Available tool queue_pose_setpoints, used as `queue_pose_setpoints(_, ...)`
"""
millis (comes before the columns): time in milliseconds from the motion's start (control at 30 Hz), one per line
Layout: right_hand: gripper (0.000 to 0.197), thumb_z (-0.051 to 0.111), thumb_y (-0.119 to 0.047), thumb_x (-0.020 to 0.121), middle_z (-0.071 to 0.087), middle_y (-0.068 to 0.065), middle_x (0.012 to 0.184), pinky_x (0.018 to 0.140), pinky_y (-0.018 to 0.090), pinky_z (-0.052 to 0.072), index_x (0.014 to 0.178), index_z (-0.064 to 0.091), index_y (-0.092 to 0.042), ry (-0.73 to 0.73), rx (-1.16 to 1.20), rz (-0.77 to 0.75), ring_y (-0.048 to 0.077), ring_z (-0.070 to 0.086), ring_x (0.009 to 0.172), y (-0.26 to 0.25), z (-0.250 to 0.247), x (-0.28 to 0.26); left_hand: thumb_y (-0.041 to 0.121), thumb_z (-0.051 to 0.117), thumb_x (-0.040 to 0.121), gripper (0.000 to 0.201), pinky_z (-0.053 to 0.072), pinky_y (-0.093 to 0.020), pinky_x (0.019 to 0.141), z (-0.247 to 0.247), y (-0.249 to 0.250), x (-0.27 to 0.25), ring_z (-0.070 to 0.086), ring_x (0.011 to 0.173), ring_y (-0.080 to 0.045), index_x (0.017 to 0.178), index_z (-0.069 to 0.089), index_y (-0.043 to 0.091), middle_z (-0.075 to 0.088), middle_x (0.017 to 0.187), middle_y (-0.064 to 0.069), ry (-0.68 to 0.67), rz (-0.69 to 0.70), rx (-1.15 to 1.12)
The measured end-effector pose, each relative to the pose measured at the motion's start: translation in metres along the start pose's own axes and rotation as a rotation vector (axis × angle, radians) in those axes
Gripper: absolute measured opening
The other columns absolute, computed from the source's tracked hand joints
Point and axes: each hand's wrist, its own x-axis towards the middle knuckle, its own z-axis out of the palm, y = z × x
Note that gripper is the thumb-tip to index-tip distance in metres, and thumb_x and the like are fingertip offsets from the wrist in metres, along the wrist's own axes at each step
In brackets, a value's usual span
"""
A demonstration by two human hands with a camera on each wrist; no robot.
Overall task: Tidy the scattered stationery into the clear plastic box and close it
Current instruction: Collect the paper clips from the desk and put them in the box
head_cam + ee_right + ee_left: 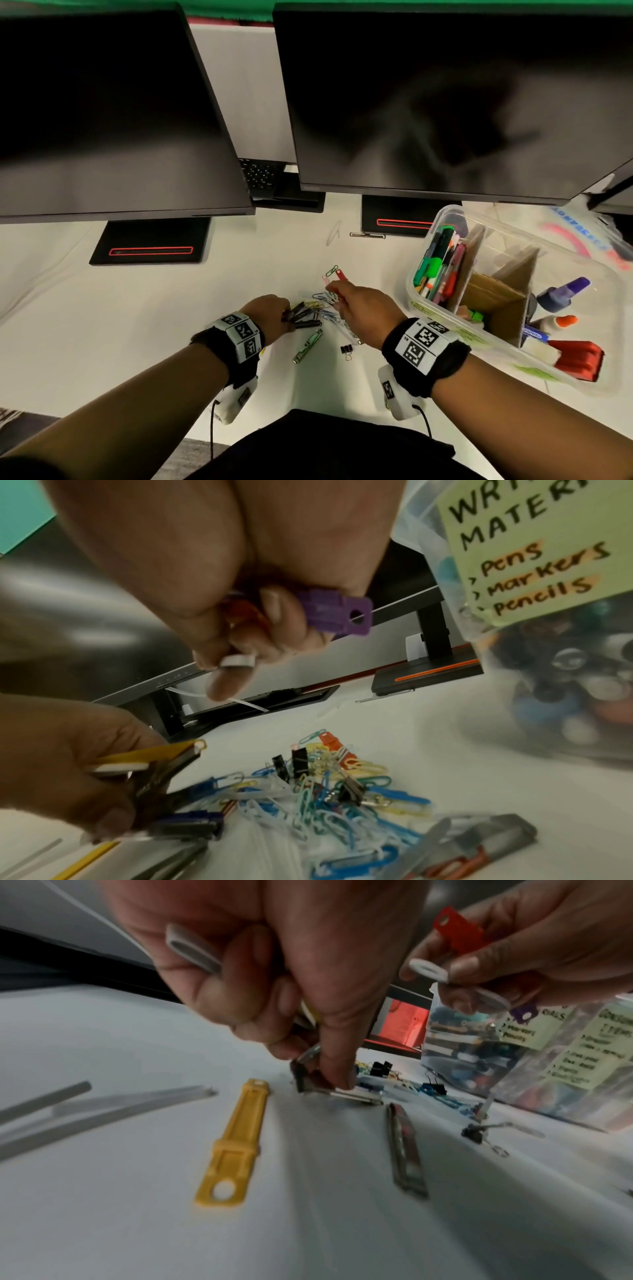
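Note:
My left hand point(284, 317) grips a bundle of dark metal file fasteners point(303, 315) low over the desk. In the left wrist view its fingertips point(337, 1083) pinch one metal strip against the white surface. My right hand point(334, 291) hovers over the heap of coloured paper clips point(325, 791) and holds several plastic fastener pieces: a purple one point(337, 612), a white one point(238, 661) and a red one point(340, 274). The clear plastic box point(428, 308) stands open to the right, with pens and cardboard dividers inside.
A yellow plastic strip point(232, 1142), a loose metal fastener point(308, 346) and a black binder clip point(346, 350) lie on the desk near my hands. Two monitors point(445, 102) overhang the back; their stands point(150, 245) sit behind the clips.

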Motion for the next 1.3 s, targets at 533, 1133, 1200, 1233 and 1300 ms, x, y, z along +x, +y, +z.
queue_pose_setpoints(533,0.029,0.034,-0.019,0.097,0.061,0.013,0.115,0.086,0.04,0.049,0.122,0.047,-0.012,-0.313,-0.152,-0.116,0.033,0.06,0.101,-0.022,0.04,0.014,0.032,0.054,0.092,0.028,0.036,-0.027,0.072,-0.014,-0.027,-0.021,0.053,0.085,-0.028,0.07,0.041,0.022,0.056,0.087,-0.007,0.12,-0.136,-0.286)
queue_pose_setpoints(1133,0.031,0.04,-0.026,0.099,0.055,0.016,0.116,0.076,0.043,0.049,0.12,0.049,-0.005,-0.368,-0.451,-0.274,0.037,0.06,0.099,-0.017,0.041,0.005,0.033,0.057,0.09,0.022,0.032,-0.026,0.069,-0.026,-0.008,-0.019,0.047,0.078,-0.021,0.081,0.05,0.015,0.053,0.081,-0.003,0.143,-0.107,-0.33)
queue_pose_setpoints(1200,0.033,0.042,-0.031,0.098,0.051,0.014,0.119,0.075,0.042,0.049,0.121,0.048,-0.007,-0.293,-0.392,-0.271,0.035,0.059,0.097,-0.017,0.031,0.002,0.034,0.054,0.092,0.023,0.035,-0.028,0.07,-0.03,-0.004,-0.017,0.049,0.078,-0.023,0.082,0.052,0.013,0.059,0.084,-0.008,0.161,-0.09,-0.367)
queue_pose_setpoints(1233,0.033,0.043,-0.032,0.098,0.05,0.012,0.121,0.076,0.041,0.048,0.122,0.048,-0.008,-0.246,-0.353,-0.26,0.034,0.059,0.099,-0.016,0.023,-0.001,0.034,0.052,0.093,0.026,0.036,-0.028,0.07,-0.033,-0.001,-0.013,0.05,0.077,-0.024,0.082,0.053,0.011,0.061,0.086,-0.01,0.175,-0.078,-0.387)
queue_pose_setpoints(1300,0.033,0.04,-0.032,0.099,0.051,0.01,0.124,0.079,0.039,0.047,0.123,0.046,-0.011,-0.168,-0.266,-0.212,0.032,0.057,0.104,-0.018,0.003,-0.007,0.033,0.046,0.096,0.03,0.037,-0.029,0.07,-0.038,0.006,-0.008,0.049,0.076,-0.025,0.08,0.053,0.009,0.061,0.084,-0.012,0.204,-0.069,-0.434)
